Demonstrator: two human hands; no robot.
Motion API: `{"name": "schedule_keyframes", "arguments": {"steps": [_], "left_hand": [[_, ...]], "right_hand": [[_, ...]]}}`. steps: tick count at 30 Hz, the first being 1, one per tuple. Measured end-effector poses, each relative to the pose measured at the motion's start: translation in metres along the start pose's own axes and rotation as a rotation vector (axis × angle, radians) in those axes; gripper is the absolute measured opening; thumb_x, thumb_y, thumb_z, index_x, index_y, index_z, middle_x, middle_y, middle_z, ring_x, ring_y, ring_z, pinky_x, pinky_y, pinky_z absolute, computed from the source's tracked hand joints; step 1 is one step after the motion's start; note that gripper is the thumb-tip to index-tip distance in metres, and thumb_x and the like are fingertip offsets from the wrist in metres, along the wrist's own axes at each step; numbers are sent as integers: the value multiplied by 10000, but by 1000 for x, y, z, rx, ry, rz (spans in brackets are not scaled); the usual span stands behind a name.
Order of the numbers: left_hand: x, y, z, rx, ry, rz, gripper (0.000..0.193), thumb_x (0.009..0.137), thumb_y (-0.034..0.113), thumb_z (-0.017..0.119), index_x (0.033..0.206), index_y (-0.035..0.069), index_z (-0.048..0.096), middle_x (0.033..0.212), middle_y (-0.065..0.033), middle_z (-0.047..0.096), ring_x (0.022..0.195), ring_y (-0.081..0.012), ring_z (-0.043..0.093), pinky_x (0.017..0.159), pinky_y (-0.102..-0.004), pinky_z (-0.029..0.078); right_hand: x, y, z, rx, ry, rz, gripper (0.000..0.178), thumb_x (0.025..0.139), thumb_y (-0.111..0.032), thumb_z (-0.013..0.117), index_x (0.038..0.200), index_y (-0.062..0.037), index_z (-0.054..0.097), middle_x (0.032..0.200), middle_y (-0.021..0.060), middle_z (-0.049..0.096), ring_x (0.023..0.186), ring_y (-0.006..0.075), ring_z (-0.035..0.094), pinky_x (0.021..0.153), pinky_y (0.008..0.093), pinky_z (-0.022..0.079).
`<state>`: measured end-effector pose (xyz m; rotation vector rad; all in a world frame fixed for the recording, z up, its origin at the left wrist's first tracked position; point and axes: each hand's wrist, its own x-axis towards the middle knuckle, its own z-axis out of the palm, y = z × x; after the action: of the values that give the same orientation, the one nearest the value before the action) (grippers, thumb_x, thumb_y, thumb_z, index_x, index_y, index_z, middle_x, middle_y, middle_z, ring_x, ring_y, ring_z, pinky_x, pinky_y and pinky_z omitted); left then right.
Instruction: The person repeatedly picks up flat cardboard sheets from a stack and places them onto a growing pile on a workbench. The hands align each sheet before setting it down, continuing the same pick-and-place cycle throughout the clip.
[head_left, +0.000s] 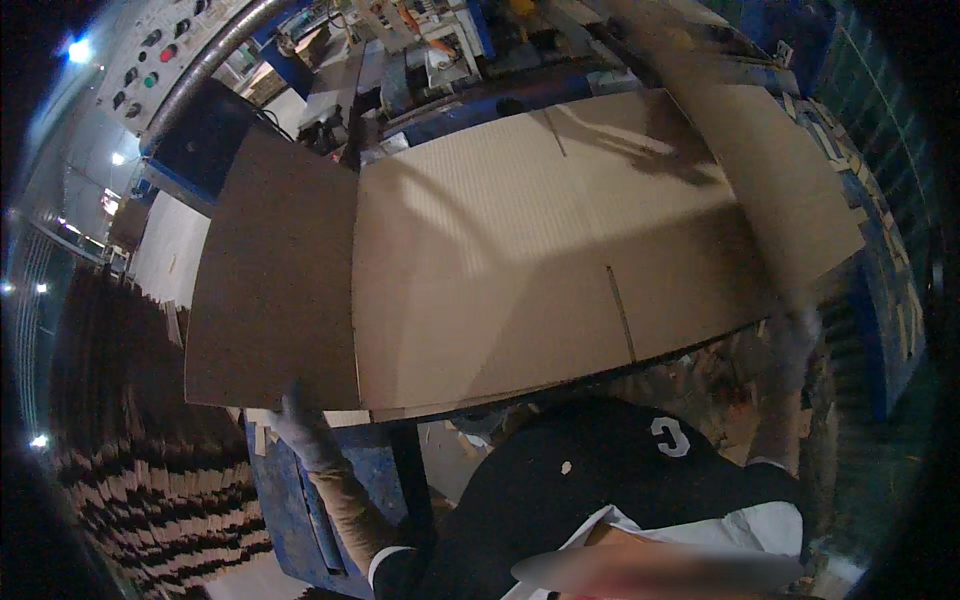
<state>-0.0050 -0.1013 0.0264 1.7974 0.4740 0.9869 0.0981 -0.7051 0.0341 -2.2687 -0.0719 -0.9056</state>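
Note:
A large brown cardboard sheet [550, 220] with creases and cut slots lies across the machine in front of me. Its left panel [275, 270] is in shade, while the right panel [770, 180] tilts up along its crease and looks blurred. In a grey glove, my left hand [305, 430] grips the near left edge, thumb on top and fingers hidden underneath. At the near right corner, my right hand [797, 340], also gloved, is closed on the sheet's edge; motion smears its fingers.
A control panel [150, 70] with knobs and coloured buttons stands at the far left. Tall stacks of cardboard [160, 470] rise on my left beside a blue metal frame [330, 490]. Machine parts [440, 50] lie beyond the sheet. Cardboard scraps [715, 395] litter the area below it.

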Motion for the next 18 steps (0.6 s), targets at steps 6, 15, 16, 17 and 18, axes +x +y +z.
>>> {"name": "schedule_keyframes", "arguments": {"steps": [6, 15, 16, 17, 18], "left_hand": [[-44, 49, 85, 438, -665, 596, 629, 680, 14, 636, 1294, 43, 505, 1376, -225, 444, 1253, -421, 439, 1048, -449, 369], [-22, 46, 127, 836, -920, 811, 522, 815, 144, 511, 1334, 108, 471, 1380, -213, 434, 1272, -396, 414, 1075, -527, 284], [-15, 41, 132, 834, -887, 828, 526, 813, 147, 529, 1334, 106, 470, 1378, -213, 435, 1269, -395, 417, 1074, -526, 286], [-7, 36, 138, 835, -845, 848, 531, 811, 150, 548, 1334, 104, 468, 1377, -212, 437, 1267, -393, 419, 1073, -525, 288], [3, 30, 145, 797, -823, 836, 538, 807, 141, 563, 1334, 98, 466, 1375, -211, 440, 1260, -393, 427, 1071, -522, 292]], "right_hand": [[-7, -18, 20, -317, -790, -605, 393, 780, -270, 578, 1152, -149, 620, 1276, 102, 562, 1260, 334, 450, 1093, 490, 298], [47, -3, 68, -301, -916, -696, 455, 809, -372, 631, 1189, -123, 596, 1339, 98, 508, 1281, 324, 409, 1089, 481, 283], [57, 2, 79, -273, -872, -711, 486, 799, -390, 636, 1199, -118, 587, 1336, 102, 508, 1279, 330, 408, 1088, 482, 285], [67, 7, 91, -245, -830, -724, 517, 789, -408, 642, 1209, -113, 579, 1332, 107, 508, 1277, 335, 407, 1087, 482, 287], [78, 10, 102, -214, -788, -735, 548, 778, -426, 647, 1219, -108, 570, 1329, 111, 508, 1275, 341, 407, 1086, 483, 289]]}}
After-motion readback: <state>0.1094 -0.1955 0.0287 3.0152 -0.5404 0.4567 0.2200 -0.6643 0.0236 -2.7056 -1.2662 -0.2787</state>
